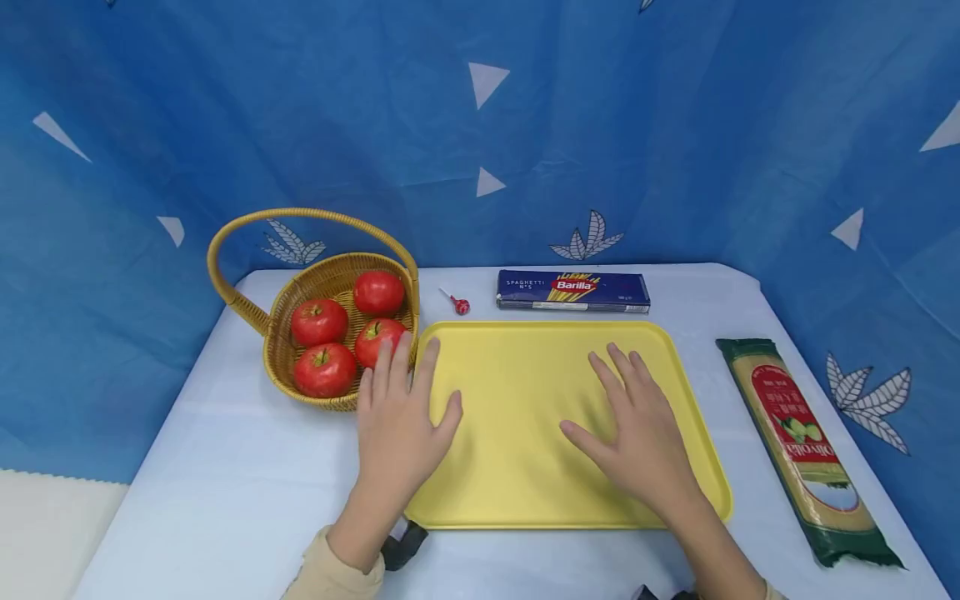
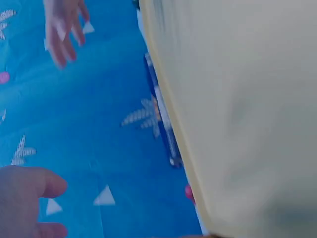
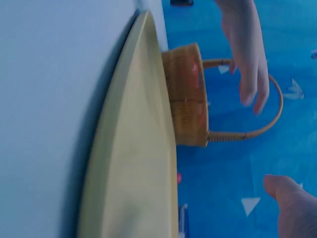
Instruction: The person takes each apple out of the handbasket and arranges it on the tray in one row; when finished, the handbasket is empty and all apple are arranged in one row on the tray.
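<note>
Both hands hover, fingers spread, above a yellow tray [image 1: 517, 367]. My left hand [image 1: 397, 429] is over the tray's left edge, its fingertips near a wicker basket [image 1: 288, 379] in the head view. Several red apples [image 1: 326, 370] lie inside that basket, one partly behind the left fingers. Over the tray's right half, my right hand [image 1: 641, 437] holds nothing. The right wrist view catches the basket [image 3: 185, 119] from the side, with the left hand [image 3: 250, 59] in front of its handle. In the left wrist view, the right hand [image 2: 64, 29] appears at the top.
Behind the tray lie a blue spaghetti box [image 1: 525, 287] and a small red lollipop [image 1: 461, 307]. A long pasta packet [image 1: 802, 442] with green ends rests at the right. A blue patterned cloth [image 1: 600, 125] hangs behind the white table [image 1: 217, 483].
</note>
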Motion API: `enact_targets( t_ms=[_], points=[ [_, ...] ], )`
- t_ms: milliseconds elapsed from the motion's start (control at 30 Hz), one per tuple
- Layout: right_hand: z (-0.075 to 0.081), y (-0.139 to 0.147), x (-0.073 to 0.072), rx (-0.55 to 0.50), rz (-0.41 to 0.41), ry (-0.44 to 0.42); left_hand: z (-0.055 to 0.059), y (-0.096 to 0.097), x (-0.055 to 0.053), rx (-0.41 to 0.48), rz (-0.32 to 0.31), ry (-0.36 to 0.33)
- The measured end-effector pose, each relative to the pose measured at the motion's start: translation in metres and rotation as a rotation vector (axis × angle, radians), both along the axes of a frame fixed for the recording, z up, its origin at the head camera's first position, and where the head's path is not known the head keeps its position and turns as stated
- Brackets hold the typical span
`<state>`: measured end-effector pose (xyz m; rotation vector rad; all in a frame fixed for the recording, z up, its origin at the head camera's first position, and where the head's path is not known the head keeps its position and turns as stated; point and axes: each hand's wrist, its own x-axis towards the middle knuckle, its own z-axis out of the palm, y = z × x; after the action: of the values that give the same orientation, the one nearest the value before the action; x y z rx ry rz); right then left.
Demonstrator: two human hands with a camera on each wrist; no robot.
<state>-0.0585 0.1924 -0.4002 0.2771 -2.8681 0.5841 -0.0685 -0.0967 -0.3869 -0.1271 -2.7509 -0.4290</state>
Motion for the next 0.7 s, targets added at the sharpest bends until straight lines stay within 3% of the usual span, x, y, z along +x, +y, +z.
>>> enact_targets(
  t_ms=[133,267,333,467,700],
  points=[
    [-0.011,0.026,0.007,-0.029,-0.026,-0.023,-0.001,-0.033,0.002,0.085,0.076,0.075],
    [-0.021,0.052,0.014,-0.056,-0.042,-0.082,-0.002,-0.069,-0.002,0.172,0.164,0.08],
    [-0.025,0.064,0.017,-0.064,-0.05,-0.118,-0.002,-0.085,-0.007,0.209,0.2,0.046],
    [-0.035,0.084,0.023,-0.046,-0.084,-0.185,0.001,-0.11,-0.019,0.237,0.238,-0.089],
    [-0.051,0.104,0.035,-0.048,-0.138,-0.262,0.001,-0.127,-0.039,0.17,0.265,-0.271]
  ],
)
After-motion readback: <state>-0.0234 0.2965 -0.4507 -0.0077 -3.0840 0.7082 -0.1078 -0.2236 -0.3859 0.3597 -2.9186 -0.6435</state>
